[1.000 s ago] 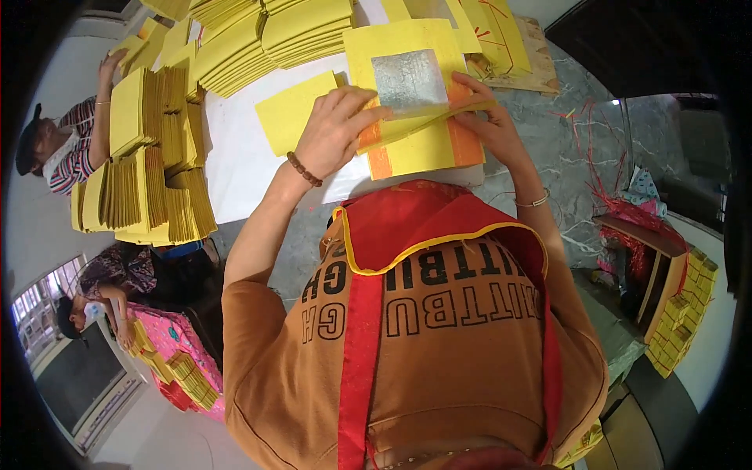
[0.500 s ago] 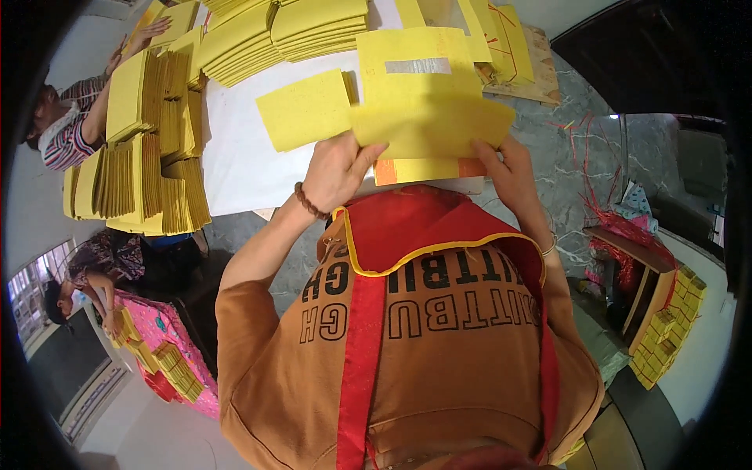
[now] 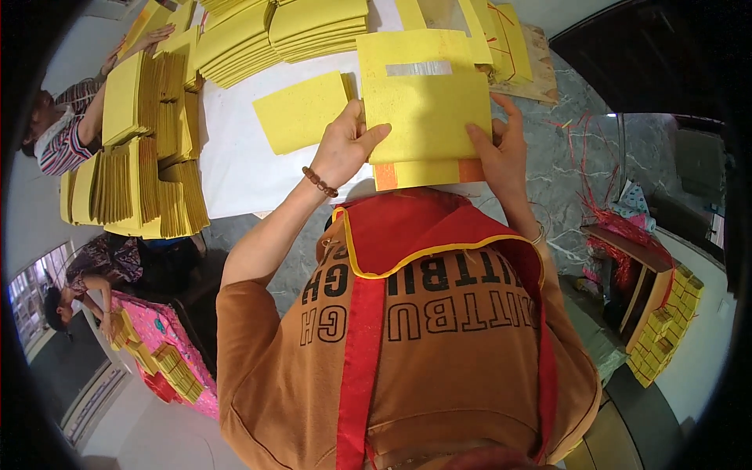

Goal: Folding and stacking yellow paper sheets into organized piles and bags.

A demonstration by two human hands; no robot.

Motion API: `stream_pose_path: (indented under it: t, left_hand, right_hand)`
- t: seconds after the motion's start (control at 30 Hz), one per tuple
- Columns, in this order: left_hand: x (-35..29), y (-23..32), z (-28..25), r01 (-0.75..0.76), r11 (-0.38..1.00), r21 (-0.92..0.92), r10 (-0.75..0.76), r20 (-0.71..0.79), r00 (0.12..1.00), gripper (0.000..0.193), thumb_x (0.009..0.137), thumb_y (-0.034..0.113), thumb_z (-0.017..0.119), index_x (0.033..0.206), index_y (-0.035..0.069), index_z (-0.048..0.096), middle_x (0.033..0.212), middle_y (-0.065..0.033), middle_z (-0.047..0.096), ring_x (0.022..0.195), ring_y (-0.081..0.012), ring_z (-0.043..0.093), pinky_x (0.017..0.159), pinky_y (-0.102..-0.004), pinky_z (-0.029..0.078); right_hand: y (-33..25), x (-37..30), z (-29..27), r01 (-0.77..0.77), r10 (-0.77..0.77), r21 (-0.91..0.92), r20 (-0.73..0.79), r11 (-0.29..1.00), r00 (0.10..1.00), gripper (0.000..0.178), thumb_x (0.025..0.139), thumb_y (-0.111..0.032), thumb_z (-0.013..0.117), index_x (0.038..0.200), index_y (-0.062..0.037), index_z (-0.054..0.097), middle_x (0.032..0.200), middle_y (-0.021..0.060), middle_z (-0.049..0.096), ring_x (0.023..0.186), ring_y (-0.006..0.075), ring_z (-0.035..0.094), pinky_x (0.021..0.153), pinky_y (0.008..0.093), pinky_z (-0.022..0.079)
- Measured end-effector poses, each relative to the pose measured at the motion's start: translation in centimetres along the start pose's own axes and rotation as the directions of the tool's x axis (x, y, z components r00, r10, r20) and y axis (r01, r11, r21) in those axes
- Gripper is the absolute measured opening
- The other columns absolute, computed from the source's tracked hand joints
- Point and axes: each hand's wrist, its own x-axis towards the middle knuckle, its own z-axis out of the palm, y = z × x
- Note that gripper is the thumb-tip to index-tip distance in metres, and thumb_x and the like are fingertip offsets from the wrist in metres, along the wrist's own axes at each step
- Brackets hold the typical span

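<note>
A yellow paper sheet (image 3: 427, 117) lies in front of me over a stack of yellow paper (image 3: 411, 47) that has a silver patch (image 3: 419, 69). An orange-and-yellow strip (image 3: 427, 172) shows below its near edge. My left hand (image 3: 352, 137) pinches the sheet's left edge, thumb on top and fingers hidden underneath. At the right edge my right hand (image 3: 501, 149) has its thumb on the sheet; its index finger is bent beyond the side. Left of my left hand, a folded yellow sheet (image 3: 301, 112) rests on the white table (image 3: 235, 157).
Tall piles of folded yellow paper (image 3: 129, 98) line the table's left side, with more bundles (image 3: 313, 31) at the back. A co-worker's hand (image 3: 153, 35) reaches among them. Another person works at a pink-covered table (image 3: 176, 329). Red strings (image 3: 603, 211) hang over a wooden stand at right.
The sheet was raised toward me and spread wider; it now lies flat and square on the stack. My right hand has shifted slightly, its index finger lifting away.
</note>
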Motion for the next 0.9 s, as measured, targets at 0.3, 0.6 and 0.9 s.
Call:
stream_pose_path:
  t: [0.3, 0.6, 0.9]
  left_hand:
    - [-0.4, 1.6, -0.3, 0.146, 0.982, 0.117, -0.137, -0.081, 0.987, 0.030, 0.080, 0.018, 0.066, 0.099, 0.002, 0.049, 0.062, 0.0008, 0.047, 0.057, -0.0090, 0.045, 0.051, -0.0272, 0.037]
    - [-0.7, 2.9, 3.6, -0.608, 0.280, 0.743, 0.527, 0.411, 0.744, 0.059, 0.078, 0.037, 0.061, 0.128, 0.012, 0.043, 0.135, -0.0134, 0.036, 0.125, -0.0317, 0.032, 0.100, -0.0466, 0.026]
    - [-0.7, 1.0, 3.8, -0.616, 0.217, 0.757, 0.428, 0.493, 0.757, 0.059, 0.082, 0.040, 0.054, 0.134, 0.016, 0.037, 0.139, -0.0112, 0.032, 0.129, -0.0294, 0.026, 0.105, -0.0456, 0.020]
  right_hand:
    - [0.2, 0.2, 0.4, -0.046, 0.047, 0.092, -0.012, 0.995, 0.999, 0.046, 0.080, -0.008, 0.059, 0.120, -0.0052, 0.036, 0.074, 0.0096, 0.063, 0.064, 0.0146, 0.058, 0.060, 0.0283, 0.043]
    - [0.0, 0.3, 0.1, -0.064, 0.064, 0.029, -0.001, 0.998, 0.998, 0.038, 0.079, -0.010, 0.060, 0.113, -0.0051, 0.044, 0.072, 0.0101, 0.061, 0.063, 0.0170, 0.058, 0.059, 0.0293, 0.043]
    - [2.3, -1.3, -0.3, 0.236, -0.236, -0.266, 0.031, 0.935, 0.971, 0.022, 0.080, -0.015, 0.062, 0.100, -0.0076, 0.059, 0.113, 0.0128, 0.049, 0.107, 0.0237, 0.046, 0.088, 0.0325, 0.037]
